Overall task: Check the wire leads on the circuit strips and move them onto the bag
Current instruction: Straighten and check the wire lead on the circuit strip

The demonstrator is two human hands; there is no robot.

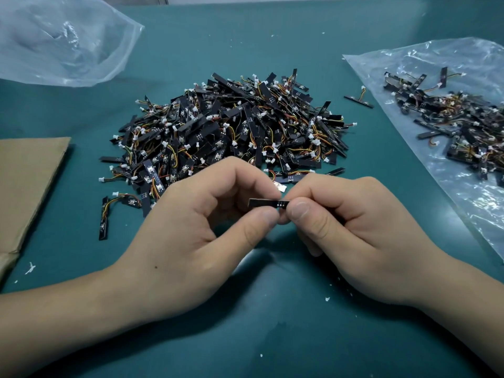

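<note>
A brown card (pixel 30 186) lies at the left of the green table (pixel 272 336). A big pile of black strips (pixel 231 126) sits in the middle. Just in front, the left hand (pixel 196 227) and right hand (pixel 354 227) pinch one strip (pixel 268 203) between them. More strips (pixel 463 118) lie on the clear bag (pixel 450 66) at the right.

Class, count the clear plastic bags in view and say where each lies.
2: the left bag at the far left corner, the right bag at the right edge under a small heap of strips.
</note>
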